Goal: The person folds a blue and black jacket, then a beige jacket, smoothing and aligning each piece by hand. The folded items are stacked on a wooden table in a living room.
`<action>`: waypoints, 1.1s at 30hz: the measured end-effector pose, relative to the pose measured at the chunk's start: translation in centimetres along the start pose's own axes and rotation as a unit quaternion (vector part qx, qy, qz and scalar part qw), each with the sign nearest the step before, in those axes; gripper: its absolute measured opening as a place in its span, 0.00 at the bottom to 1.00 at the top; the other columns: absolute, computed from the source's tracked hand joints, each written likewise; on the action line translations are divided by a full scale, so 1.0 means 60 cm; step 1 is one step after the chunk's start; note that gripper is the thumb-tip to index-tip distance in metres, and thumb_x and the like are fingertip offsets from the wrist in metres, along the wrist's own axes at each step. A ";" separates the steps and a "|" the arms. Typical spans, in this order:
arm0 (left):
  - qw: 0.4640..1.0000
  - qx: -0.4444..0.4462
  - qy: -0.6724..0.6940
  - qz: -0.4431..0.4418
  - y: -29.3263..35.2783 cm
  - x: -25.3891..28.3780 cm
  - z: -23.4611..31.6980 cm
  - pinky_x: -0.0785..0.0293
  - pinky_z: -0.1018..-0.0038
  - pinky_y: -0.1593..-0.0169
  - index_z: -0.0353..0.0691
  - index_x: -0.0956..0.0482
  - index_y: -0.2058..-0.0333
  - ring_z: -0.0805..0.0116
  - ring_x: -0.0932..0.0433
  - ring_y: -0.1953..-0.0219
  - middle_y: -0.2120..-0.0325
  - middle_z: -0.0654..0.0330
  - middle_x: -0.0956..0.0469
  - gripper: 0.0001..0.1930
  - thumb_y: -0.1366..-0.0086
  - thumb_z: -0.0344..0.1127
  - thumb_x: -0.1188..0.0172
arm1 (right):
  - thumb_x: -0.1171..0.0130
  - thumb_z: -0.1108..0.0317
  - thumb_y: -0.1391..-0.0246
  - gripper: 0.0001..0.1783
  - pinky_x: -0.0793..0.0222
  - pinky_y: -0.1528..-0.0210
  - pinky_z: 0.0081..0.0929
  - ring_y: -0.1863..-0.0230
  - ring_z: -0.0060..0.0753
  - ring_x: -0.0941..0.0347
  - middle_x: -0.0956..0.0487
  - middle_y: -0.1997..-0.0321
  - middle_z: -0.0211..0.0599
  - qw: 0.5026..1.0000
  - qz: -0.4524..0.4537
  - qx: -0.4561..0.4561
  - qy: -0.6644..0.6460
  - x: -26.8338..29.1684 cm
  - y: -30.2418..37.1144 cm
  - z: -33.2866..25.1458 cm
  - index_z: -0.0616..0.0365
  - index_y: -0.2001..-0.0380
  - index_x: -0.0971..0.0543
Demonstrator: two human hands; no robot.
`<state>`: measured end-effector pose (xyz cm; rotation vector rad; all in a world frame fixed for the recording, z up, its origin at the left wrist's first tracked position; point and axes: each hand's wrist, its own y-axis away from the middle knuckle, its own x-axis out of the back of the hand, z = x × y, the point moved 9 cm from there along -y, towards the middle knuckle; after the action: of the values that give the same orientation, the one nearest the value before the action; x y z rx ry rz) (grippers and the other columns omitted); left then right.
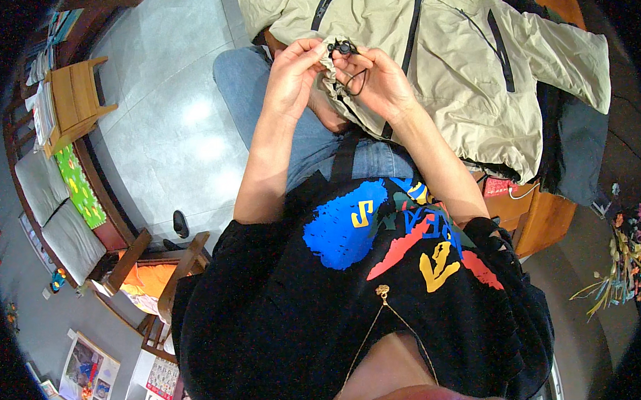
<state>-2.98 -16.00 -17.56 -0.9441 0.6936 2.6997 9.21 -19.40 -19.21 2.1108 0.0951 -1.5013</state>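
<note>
Pinching the black cord toggle (341,47), both hands' (296,74) (378,77) grips hold it lying left-to-right.

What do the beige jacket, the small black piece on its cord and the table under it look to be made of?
Beige jacket: thin matte woven fabric, probably synthetic; it creases softly. Black piece, pinched between left hand and right hand: glossy, likely hard plastic. Table: glossy orange-brown wood, seemingly varnished.

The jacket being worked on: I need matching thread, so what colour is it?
Pale khaki-beige jacket with black zips, seen in the head view.
</note>
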 end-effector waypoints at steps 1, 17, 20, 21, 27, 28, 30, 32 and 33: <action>1.000 -0.002 0.001 0.000 0.000 0.000 0.000 0.24 0.74 0.53 0.36 0.19 0.59 0.71 0.20 0.60 0.62 0.61 0.17 0.04 0.29 0.29 0.39 | 0.49 0.63 0.32 0.20 0.22 0.44 0.35 0.52 0.38 0.18 0.16 0.52 0.54 1.000 0.009 0.001 0.008 0.003 0.000 0.000 0.54 0.81 0.29; 0.999 -0.004 0.029 0.033 0.003 0.027 0.013 0.27 0.72 0.49 0.38 0.20 0.58 0.71 0.21 0.58 0.61 0.61 0.17 0.04 0.29 0.30 0.40 | 0.53 0.57 0.29 0.22 0.27 0.37 0.40 0.51 0.41 0.21 0.18 0.52 0.46 0.994 0.046 0.011 0.100 0.013 0.013 -0.031 0.62 0.70 0.21; 0.999 0.003 0.025 0.022 0.003 0.032 0.011 0.27 0.72 0.49 0.38 0.21 0.58 0.71 0.21 0.58 0.60 0.61 0.17 0.04 0.29 0.30 0.41 | 0.52 0.56 0.29 0.22 0.26 0.39 0.39 0.53 0.38 0.21 0.18 0.53 0.44 0.995 0.053 0.017 0.083 0.024 0.010 -0.043 0.61 0.69 0.20; 1.000 0.002 0.021 0.023 0.002 0.038 0.010 0.27 0.72 0.49 0.38 0.21 0.57 0.71 0.21 0.57 0.60 0.61 0.18 0.05 0.29 0.30 0.41 | 0.52 0.56 0.29 0.21 0.26 0.40 0.37 0.53 0.37 0.21 0.17 0.53 0.43 0.997 -0.001 0.021 0.076 0.009 0.008 -0.045 0.60 0.70 0.20; 0.994 -0.032 -0.099 0.027 0.015 0.091 0.036 0.29 0.66 0.40 0.33 0.23 0.48 0.64 0.23 0.47 0.51 0.54 0.20 0.12 0.26 0.32 0.45 | 0.48 0.57 0.31 0.18 0.25 0.48 0.28 0.57 0.28 0.21 0.15 0.61 0.36 0.928 0.073 0.046 0.362 0.022 0.035 -0.034 0.56 0.70 0.18; 0.989 -0.034 -0.139 0.046 0.025 0.106 0.047 0.29 0.65 0.39 0.33 0.24 0.46 0.64 0.23 0.46 0.50 0.53 0.20 0.13 0.25 0.32 0.45 | 0.47 0.58 0.32 0.17 0.25 0.50 0.26 0.59 0.25 0.22 0.15 0.63 0.34 0.906 0.042 0.067 0.416 0.010 0.042 -0.026 0.56 0.70 0.17; 0.961 -0.056 -0.260 0.072 0.046 0.121 0.069 0.32 0.69 0.39 0.33 0.24 0.47 0.68 0.25 0.46 0.49 0.57 0.22 0.14 0.25 0.34 0.45 | 0.43 0.61 0.34 0.15 0.23 0.58 0.26 0.64 0.25 0.19 0.15 0.70 0.33 0.901 0.069 0.010 0.428 0.025 0.054 0.005 0.60 0.67 0.15; 0.921 -0.100 -0.372 0.052 0.056 0.110 0.089 0.35 0.70 0.37 0.35 0.24 0.53 0.70 0.27 0.45 0.46 0.56 0.23 0.11 0.24 0.37 0.44 | 0.43 0.57 0.33 0.18 0.25 0.60 0.25 0.66 0.23 0.21 0.16 0.71 0.30 0.875 0.038 0.048 0.481 0.013 0.067 0.007 0.59 0.70 0.15; 0.917 -0.098 -0.382 0.052 0.060 0.109 0.091 0.35 0.71 0.37 0.36 0.24 0.54 0.70 0.27 0.46 0.46 0.54 0.23 0.08 0.25 0.34 0.44 | 0.43 0.55 0.33 0.19 0.26 0.61 0.25 0.66 0.23 0.22 0.16 0.72 0.31 0.868 0.035 0.059 0.492 0.011 0.070 0.008 0.59 0.70 0.15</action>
<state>-12.17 -16.27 -16.59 0.1732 0.3077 2.9172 10.54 -23.37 -18.26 2.7279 0.2913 -0.2547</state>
